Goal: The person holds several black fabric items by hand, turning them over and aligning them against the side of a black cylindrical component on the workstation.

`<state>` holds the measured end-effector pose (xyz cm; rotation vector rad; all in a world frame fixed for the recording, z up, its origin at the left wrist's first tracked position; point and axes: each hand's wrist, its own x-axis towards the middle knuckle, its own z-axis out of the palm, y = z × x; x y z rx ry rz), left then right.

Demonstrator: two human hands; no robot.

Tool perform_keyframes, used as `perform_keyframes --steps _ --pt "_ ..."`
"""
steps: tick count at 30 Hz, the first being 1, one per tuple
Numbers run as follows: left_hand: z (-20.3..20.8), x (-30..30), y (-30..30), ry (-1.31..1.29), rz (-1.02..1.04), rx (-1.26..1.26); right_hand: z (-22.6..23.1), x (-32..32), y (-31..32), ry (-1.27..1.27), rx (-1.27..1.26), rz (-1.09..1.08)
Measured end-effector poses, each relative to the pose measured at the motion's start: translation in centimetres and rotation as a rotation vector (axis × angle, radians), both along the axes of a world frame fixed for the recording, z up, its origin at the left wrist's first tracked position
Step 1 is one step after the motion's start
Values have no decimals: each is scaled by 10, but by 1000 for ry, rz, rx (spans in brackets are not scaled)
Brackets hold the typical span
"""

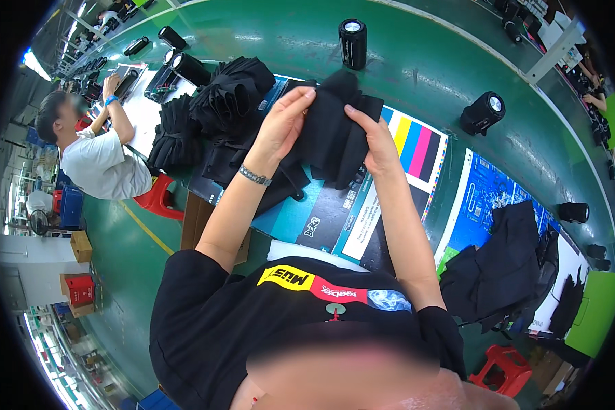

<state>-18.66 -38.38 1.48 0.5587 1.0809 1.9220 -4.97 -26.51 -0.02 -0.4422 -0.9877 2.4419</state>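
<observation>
A stack of black fabric pieces [326,130] is held up in front of me over the printed sheets on the bench. My left hand [285,123] pinches its upper left edge, thumb and fingers together. On the other side my right hand [377,140] grips the stack, the thumb lying on its front face; the fingers behind are mostly hidden. Left of my hands lie tied bundles of black fabric [232,89], with loose black pieces [222,160] beneath them.
Black cylindrical speakers [352,44] stand along the green bench, another speaker [483,113] to the right. More black cloth [495,263] lies on a blue printed sheet [488,184]. At left a co-worker [102,160] sits on a red stool [158,198]. Another red stool [502,369] is at lower right.
</observation>
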Motion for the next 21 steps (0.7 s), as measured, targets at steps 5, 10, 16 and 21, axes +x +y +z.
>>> perform_keyframes --steps 5,10,16,21 --pt "2 -7 -3 68 38 59 -8 6 3 -105 -42 77" --pt "24 10 -6 -153 -153 -137 2 5 4 74 -182 33" --pt "-3 -8 -13 -34 -439 -228 9 23 20 148 72 142" --pt "26 -8 -8 67 -560 89 20 36 18 -26 246 207"
